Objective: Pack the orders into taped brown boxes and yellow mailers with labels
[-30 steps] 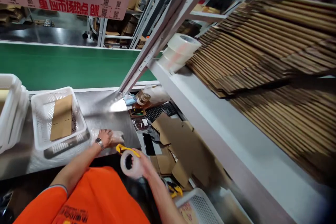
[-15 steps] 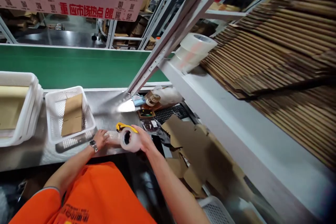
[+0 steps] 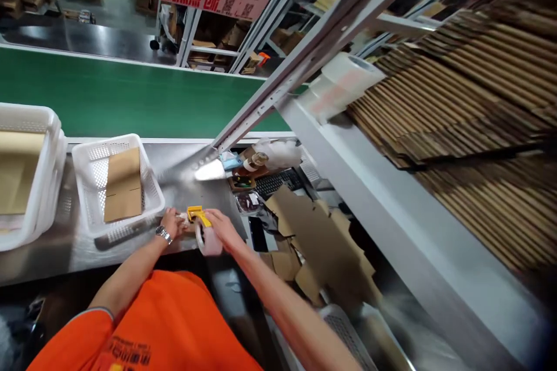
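My right hand point(image 3: 220, 227) is closed round a yellow tape dispenser point(image 3: 200, 215) carrying a large roll of clear tape point(image 3: 209, 242). The dispenser's head is against or just over a small item wrapped in clear plastic point(image 3: 185, 221), which lies on the metal bench point(image 3: 187, 182). My left hand point(image 3: 172, 224), with a watch on the wrist, grips the left end of this item. Much of it is hidden behind the dispenser and my fingers, so its contents cannot be made out.
A white basket point(image 3: 153, 185) holding flat cardboard point(image 3: 124, 185) is left of my hands, beside stacked white bins point(image 3: 47, 185). Behind runs a green conveyor belt point(image 3: 130, 104). At right, a shelf point(image 3: 369, 179) bears tape rolls point(image 3: 343, 84) and stacked cartons point(image 3: 470, 81); a keyboard point(image 3: 278, 181) sits below.
My right hand has turned the tape dispenser and brought its head left over the wrapped item, covering more of it. My left hand stays at the item's end. The camera view has shifted slightly.
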A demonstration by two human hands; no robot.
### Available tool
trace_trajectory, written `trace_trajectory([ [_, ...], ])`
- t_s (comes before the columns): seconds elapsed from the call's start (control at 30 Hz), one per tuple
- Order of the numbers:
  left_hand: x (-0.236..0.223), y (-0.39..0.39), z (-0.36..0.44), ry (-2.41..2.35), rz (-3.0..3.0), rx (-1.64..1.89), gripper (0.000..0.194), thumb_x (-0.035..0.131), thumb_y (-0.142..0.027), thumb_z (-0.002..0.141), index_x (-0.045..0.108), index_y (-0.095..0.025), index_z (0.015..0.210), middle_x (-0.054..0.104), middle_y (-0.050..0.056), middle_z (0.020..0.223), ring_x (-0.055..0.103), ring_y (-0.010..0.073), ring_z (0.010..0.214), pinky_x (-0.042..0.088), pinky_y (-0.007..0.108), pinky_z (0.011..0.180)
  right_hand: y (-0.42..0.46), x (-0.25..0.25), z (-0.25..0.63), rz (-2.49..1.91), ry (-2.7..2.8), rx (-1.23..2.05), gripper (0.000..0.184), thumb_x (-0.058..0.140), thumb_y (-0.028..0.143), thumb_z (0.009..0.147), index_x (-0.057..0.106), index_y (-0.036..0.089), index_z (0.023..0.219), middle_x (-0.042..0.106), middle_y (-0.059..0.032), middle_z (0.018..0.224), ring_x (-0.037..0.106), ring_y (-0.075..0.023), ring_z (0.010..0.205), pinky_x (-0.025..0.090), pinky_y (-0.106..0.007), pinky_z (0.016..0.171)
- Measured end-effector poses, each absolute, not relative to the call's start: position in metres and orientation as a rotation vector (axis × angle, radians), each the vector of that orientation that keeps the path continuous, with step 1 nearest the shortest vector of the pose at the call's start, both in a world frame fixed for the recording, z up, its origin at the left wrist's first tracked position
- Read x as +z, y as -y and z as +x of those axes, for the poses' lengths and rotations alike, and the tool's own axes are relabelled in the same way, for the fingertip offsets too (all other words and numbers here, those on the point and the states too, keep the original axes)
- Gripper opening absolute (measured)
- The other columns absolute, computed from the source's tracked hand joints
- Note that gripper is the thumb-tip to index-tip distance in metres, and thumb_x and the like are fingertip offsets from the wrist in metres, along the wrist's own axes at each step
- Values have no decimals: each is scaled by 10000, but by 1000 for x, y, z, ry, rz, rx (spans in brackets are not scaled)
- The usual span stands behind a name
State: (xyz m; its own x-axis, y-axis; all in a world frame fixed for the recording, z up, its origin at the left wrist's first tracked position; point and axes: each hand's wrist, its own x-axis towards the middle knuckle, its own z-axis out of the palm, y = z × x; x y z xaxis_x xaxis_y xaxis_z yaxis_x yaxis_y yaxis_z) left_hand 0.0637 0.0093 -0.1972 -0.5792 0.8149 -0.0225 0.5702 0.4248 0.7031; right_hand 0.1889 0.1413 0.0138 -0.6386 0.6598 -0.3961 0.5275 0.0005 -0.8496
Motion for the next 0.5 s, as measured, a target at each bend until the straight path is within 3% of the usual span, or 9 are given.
trace_trajectory([
  [0.07,-195,-12,65,-2300,1157,944,107,825,-213,968,915,-163,942,786,175,1277,673,360,1268,625,529,1160,-125,18,229,-1354,2066,1729,454,779,635,791,826,253,1031,856,-68,1018,750,-300,958,609,-411,866],
  [0.2,-185,-14,69,-2263,1146,944,60,885,-195,911,921,-207,957,794,153,1273,683,369,1302,632,554,1162,-92,11,291,-1583,1752,1894,628,857,704,726,797,306,1208,814,-35,825,725,-294,708,583,-417,648],
  [0.5,-175,-20,53,-2277,1080,860,82,948,-238,890,926,-185,949,816,160,1192,748,354,1204,647,556,1123,-68,-2,331,-1682,1641,1882,600,830,804,704,808,426,1169,782,-44,761,727,-343,654,632,-525,635],
])
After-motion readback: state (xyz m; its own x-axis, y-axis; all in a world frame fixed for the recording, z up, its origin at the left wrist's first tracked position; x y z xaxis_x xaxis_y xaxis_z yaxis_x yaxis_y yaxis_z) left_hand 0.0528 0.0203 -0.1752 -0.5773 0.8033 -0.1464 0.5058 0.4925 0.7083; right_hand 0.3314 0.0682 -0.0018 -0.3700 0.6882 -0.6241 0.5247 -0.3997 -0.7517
